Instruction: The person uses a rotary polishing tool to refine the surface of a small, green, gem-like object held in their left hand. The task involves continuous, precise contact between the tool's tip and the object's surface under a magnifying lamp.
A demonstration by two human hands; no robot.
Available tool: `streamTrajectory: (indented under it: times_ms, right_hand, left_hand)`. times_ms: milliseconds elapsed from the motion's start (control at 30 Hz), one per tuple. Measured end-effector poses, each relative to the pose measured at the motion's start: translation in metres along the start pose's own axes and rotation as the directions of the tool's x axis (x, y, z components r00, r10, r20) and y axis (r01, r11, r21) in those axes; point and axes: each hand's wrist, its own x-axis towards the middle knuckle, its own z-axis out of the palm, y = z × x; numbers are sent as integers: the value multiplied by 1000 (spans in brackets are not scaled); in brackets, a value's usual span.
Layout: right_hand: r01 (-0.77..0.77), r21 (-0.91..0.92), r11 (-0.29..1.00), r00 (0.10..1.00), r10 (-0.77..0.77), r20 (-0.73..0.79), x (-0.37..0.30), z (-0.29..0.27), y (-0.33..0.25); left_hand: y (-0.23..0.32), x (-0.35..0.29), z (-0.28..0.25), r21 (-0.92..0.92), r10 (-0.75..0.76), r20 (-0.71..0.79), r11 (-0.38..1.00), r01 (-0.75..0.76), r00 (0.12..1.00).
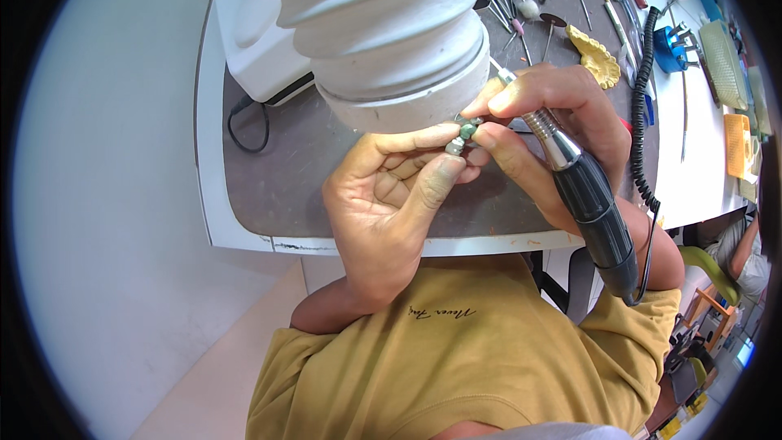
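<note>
A white ribbed extraction hose [383, 33] hangs over the grey worktop [277, 171], its mouth just above my hands. My left hand [391, 195] has its grip closed, thumb and forefinger pinching a small grey-green piece [463, 137] below the hose mouth. My right hand [546, 126] has its grip closed round a rotary handpiece [586, 195], tip at the piece. A black coiled cable [642, 90] runs from the handpiece. Burs [521, 12] and a yellow dental cast [596, 57] lie behind, further right.

bright, even daylight | soft shadows | heavy fisheye bend + black vignette at rim | centre sharp
</note>
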Motion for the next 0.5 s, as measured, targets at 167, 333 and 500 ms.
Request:
streamTrajectory:
  times_ms: [167,333,500]
  right_hand:
    - [28,-46,999,1000,-27,10,-1,-4,0]
    - [198,-295,935,980,-185,74,10,-15,-7]
    - [254,-264,931,967,-236,96,6,-23,-11]
  left_hand:
    - [4,0,0,-22,-45,6,999,45,999]
    - [7,3,-6,-44,-106,24,993,107,994]
    - [17,14,-8,-73,-253,106,963,261,962]
